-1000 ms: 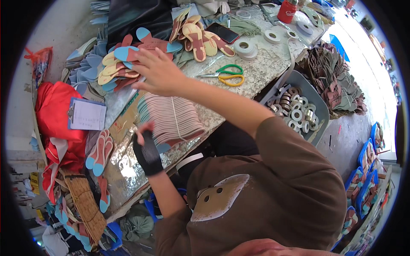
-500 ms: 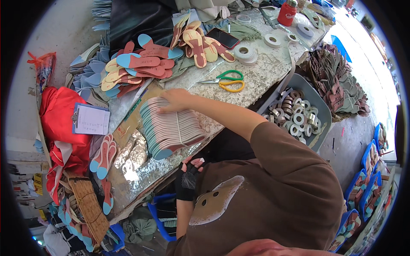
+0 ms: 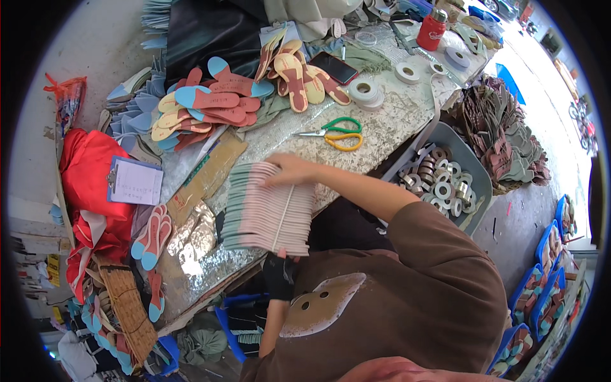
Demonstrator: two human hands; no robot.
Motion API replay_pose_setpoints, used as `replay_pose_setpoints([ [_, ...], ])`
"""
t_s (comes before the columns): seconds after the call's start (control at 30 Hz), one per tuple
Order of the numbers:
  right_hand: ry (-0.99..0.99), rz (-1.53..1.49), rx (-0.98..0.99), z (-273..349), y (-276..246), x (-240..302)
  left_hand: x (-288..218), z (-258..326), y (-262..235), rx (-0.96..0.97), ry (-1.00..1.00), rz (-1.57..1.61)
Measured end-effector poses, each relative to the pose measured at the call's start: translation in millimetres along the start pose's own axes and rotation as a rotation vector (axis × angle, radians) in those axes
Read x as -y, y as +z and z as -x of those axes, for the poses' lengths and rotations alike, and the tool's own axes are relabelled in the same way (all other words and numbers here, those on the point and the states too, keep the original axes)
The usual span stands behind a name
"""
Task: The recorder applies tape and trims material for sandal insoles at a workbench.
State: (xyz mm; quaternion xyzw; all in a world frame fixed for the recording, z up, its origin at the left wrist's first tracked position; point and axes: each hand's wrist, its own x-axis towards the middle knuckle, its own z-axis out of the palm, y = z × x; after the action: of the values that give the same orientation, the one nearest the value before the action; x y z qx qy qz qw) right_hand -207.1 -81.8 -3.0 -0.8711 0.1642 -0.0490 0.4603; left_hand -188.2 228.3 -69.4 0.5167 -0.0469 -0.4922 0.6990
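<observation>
Bundle of insoles [image 3: 270, 210], many thin pink-and-grey pieces stacked on edge and tied by a band across the middle, sits at the near edge of the surface [image 3: 394, 124], partly overhanging it. Right hand [image 3: 289, 170] lies flat on the top far end, fingers spread, pressing rather than closed around anything. Left hand [image 3: 279, 272], in a dark glove, comes up under the near edge; its grip is hidden, cannot tell if closed. Judgement: each piece light and bendy, the bundle dense and moderately heavy, likely to fan or slip sideways. Best held at both ends, squeezing inward, or by the band. Green-and-yellow scissors [image 3: 337, 132] lie well apart.
</observation>
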Motion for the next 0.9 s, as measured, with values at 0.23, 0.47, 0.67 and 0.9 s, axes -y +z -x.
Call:
replay_pose_setpoints([
  [0.23, -0.342, -1.030, -0.057, 40, -44, 75, -108, -8, -29, -0.181, 0.690, -0.942],
  [0.47, -0.502, -0.499, -0.080, 57, -30, 25, -89, -73, -52, 0.075, 0.756, -1.279],
  [0.67, -0.506, -0.194, -0.248, 61, 13, -19, -82, -84, -23, 0.092, 1.006, -1.128],
  [0.9, -0.279, -0.021, -0.096, 78, 29, -42, -100, -37, 4, 0.104, 0.876, -0.679],
])
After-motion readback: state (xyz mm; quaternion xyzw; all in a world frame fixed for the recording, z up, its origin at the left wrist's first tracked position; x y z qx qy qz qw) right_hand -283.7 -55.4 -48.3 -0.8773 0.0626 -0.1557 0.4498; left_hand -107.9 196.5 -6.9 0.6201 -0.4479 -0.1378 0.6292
